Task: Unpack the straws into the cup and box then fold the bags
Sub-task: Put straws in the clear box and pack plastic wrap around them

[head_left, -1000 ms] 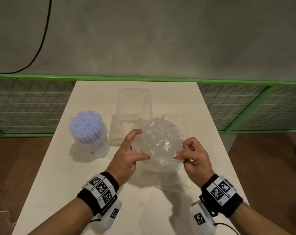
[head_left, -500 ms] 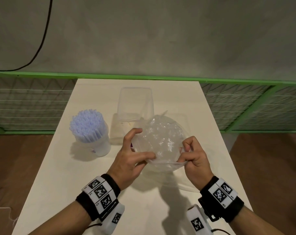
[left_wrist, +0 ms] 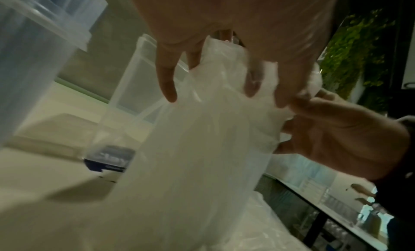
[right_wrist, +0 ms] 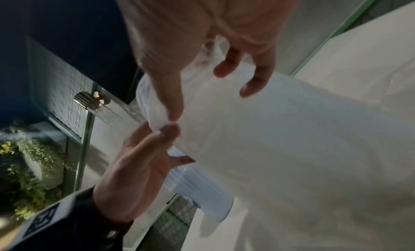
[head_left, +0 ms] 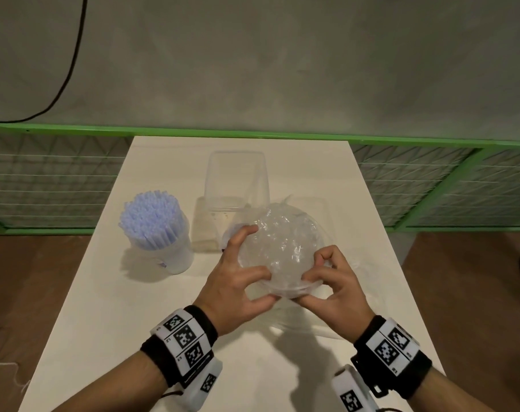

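White table (head_left: 110,307), bearing clear box (head_left: 235,176) at back and cup (head_left: 175,251) crammed with pale blue straws (head_left: 149,217) at left. Held above centre: clear bag (head_left: 278,242), pinched at near rim by left hand (head_left: 238,289) and right hand (head_left: 333,286).

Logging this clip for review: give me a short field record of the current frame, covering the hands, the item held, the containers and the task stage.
left hand: pinches the near rim of the bag
right hand: pinches the same rim beside it
held item: clear crinkled plastic bag of transparent straws, upright above the table
cup: white plastic cup packed with pale blue straws, left side
box: clear rectangular plastic box, behind the bag, looks empty
surface: white table
stage: bag not yet opened or emptied
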